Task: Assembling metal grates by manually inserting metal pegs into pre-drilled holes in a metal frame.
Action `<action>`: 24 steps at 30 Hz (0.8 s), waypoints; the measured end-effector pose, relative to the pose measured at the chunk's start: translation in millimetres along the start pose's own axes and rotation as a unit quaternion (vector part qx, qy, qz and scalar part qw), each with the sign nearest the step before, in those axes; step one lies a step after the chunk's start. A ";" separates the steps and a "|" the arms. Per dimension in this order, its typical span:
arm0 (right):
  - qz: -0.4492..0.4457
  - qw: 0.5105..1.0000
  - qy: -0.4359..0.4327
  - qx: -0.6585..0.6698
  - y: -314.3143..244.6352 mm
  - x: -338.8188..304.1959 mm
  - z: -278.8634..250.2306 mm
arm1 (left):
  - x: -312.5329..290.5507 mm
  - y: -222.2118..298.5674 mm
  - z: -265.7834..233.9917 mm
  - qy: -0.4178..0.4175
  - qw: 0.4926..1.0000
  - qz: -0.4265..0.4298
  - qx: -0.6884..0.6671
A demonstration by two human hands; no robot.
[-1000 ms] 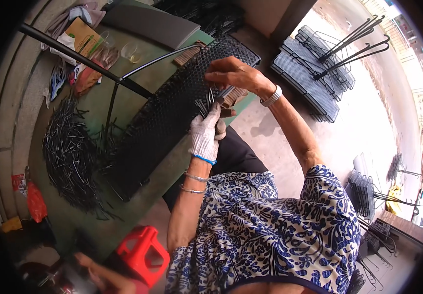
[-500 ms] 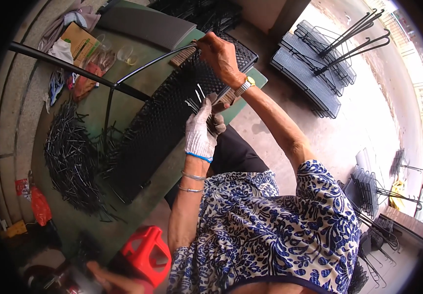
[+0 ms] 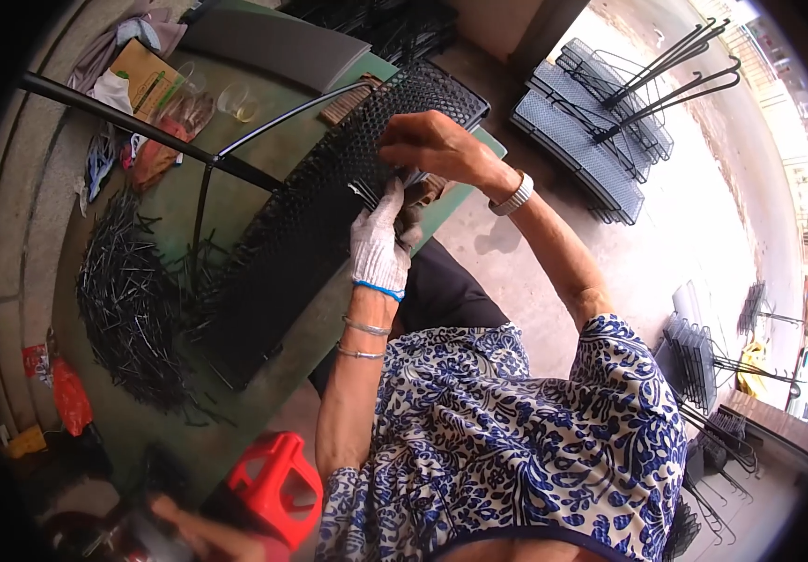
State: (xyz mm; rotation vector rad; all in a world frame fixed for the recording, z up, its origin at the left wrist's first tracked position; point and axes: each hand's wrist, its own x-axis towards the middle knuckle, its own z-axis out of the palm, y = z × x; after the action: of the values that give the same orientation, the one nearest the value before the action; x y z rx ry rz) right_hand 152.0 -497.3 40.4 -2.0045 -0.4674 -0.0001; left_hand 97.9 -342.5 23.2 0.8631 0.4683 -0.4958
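Observation:
My left hand [image 3: 381, 242], in a white knit glove with a blue cuff, is closed round a small bunch of thin black strips [image 3: 363, 195] whose ends catch the light. Just above it, my bare right hand [image 3: 434, 148] wears a metal watch; its fingers are bent together, and whatever they may hold is hidden. Both hands are over the near edge of a long black mesh panel [image 3: 315, 211] that lies across the green table [image 3: 273, 412]. Many thin dark pieces stick up along the panel's far edge.
A heap of loose black strips [image 3: 127, 300] lies on the table at left. A dark metal bar [image 3: 132, 114] with legs spans the panel. Further off are a plastic cup [image 3: 238, 101] and a grey sheet [image 3: 273, 45]. A red container [image 3: 277, 487] stands near; mesh racks [image 3: 577, 140] sit at right.
My right hand has come down and toward me, from the far part of the panel to just above my left hand. My left hand keeps its hold on the strips.

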 end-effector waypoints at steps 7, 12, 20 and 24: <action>-0.097 0.922 0.329 -0.180 18.0 35.1 -12.0 | 4.6 -2.9 -12.8 -0.024 0.999 -0.031 -0.031; -0.120 0.917 0.344 -0.164 47.1 63.2 0.5 | 3.0 -9.2 -9.5 -0.053 0.997 -0.037 -0.031; -0.076 0.927 0.250 -0.268 39.0 71.2 5.6 | 7.7 -6.3 -15.6 -0.094 0.991 -0.049 -0.084; 0.011 0.939 0.143 -0.313 47.3 73.1 8.5 | 9.7 -5.8 -14.2 -0.100 0.990 -0.048 -0.092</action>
State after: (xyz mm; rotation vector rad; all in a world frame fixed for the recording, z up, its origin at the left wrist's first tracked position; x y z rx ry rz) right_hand 233.2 -484.8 10.4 -2.5764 -0.2711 -0.4751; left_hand 99.5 -336.4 6.2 0.6089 0.3647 -0.6116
